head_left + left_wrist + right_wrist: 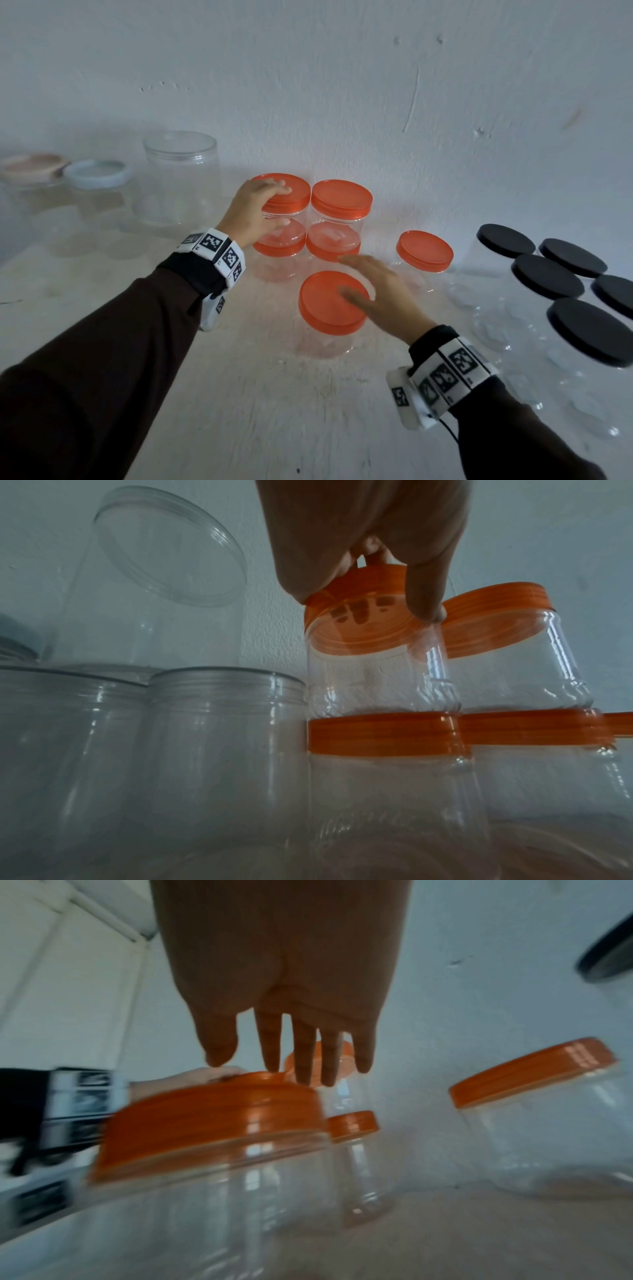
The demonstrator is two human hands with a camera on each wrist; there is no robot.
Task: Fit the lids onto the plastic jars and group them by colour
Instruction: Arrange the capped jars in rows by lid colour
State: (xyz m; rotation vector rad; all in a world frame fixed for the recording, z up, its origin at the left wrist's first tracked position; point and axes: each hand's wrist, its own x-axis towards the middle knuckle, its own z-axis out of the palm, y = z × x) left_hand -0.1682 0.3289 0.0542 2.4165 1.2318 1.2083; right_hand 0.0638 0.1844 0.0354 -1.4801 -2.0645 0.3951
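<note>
**Head view: orange-lidded jars grouped at the wall**

Head view: the left hand [255, 209] is curled over the lid of the top left jar [284, 209], which is stacked on another orange-lidded jar; a second such stack [339, 219] stands touching it on the right. The right hand [380, 294] is held flat with straight fingers over the near jar [329, 308], holding nothing. A lone orange jar [423, 257] stands to the right, and black-lidded jars [548, 277] are grouped further right. Lidless clear jars [181, 178] and pale lids [97, 173] crowd the table's [239, 411] left side.

From the left wrist, fingertips [428, 607] are seen pinching the lid's rim, and two lidless jars [222, 737] close beside the stack, barely seen from the head. The right wrist view is blurred; whether the fingers [304, 1056] touch the lid below cannot be told.
</note>
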